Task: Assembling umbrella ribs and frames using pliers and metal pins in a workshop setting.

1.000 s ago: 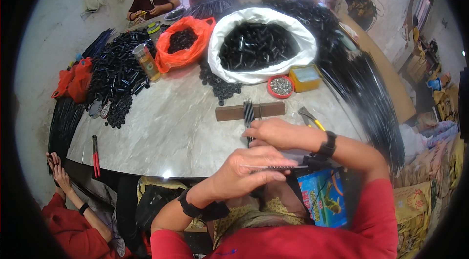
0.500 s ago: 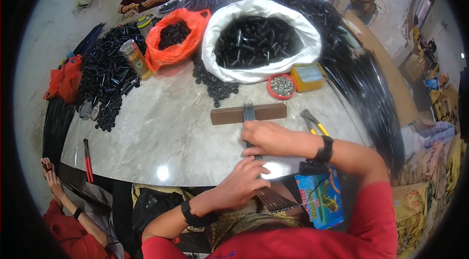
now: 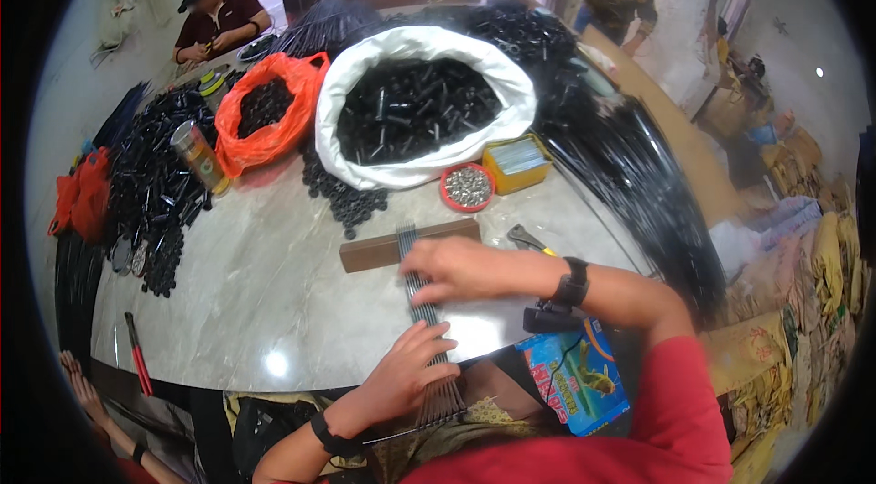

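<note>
A row of thin dark metal rods [image 3: 406, 236] runs from my lap up over the table edge, its far ends lying on a brown wooden block [image 3: 365, 253]. My left hand [image 3: 411, 364] is wrapped over the rods near the table's front edge; below it they fan out toward my lap. Farther up, just short of the block, my right hand [image 3: 461, 270] lies across the same rods, fingers bent over them and thumb set apart. One separate thin rod [image 3: 401, 435] sticks out sideways under my left wrist. My palms hide part of the row.
Beyond the block stand a red dish of small metal parts [image 3: 467, 187], a yellow box [image 3: 518, 165], a white sack [image 3: 330, 142] of black tubes and an orange bag [image 3: 301, 87]. Pliers [image 3: 529, 238] lie right, red-handled pliers [image 3: 137, 354] left. A co-worker's hands [image 3: 87, 393] show at lower left.
The view has swung, so the table's things appear shifted left and lower. Both my hands stay on the rods. At the back right, a person now stretches an arm sideways.
</note>
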The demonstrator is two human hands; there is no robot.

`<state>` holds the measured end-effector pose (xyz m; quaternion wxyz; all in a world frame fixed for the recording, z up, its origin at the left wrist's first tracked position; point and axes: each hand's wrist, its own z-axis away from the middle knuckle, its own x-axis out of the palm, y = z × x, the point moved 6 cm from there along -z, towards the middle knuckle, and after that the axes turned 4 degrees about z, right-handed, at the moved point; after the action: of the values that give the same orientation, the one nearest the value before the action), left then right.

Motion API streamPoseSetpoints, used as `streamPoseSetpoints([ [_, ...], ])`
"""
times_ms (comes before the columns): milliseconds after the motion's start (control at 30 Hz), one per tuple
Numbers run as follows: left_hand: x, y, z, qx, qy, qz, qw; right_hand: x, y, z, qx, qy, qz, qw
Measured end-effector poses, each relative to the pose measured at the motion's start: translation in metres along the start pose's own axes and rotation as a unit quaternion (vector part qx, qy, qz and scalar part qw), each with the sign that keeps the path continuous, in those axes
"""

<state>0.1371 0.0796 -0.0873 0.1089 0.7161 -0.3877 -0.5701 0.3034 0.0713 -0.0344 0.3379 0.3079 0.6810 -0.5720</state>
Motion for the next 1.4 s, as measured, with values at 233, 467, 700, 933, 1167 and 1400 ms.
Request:
streamPoseSetpoints([
  [233,0.001,-0.001,-0.001,0.005,0.018,0.010,1.000,-0.124,0.082,0.050,0.203,0.117,0.375,0.897],
  [467,-0.001,0.002,-0.003,-0.010,0.019,-0.005,1.000,-0.134,0.142,0.072,0.193,0.103,0.455,0.863],
  [700,-0.006,0.005,-0.004,-0.006,0.007,0.029,1.000,-0.136,0.133,0.065,0.184,0.118,0.490,0.844],
  [933,-0.004,0.000,-0.002,-0.028,-0.001,0.033,0.999,-0.140,0.120,0.072,0.195,0.151,0.517,0.820],
  [1167,0.000,-0.003,0.001,-0.024,-0.007,0.019,1.000,-0.122,0.062,0.049,0.122,0.212,0.347,0.906],
  [1400,-0.003,-0.002,-0.003,-0.025,-0.017,0.032,0.999,-0.064,0.049,0.015,0.074,0.118,0.129,0.982],
])
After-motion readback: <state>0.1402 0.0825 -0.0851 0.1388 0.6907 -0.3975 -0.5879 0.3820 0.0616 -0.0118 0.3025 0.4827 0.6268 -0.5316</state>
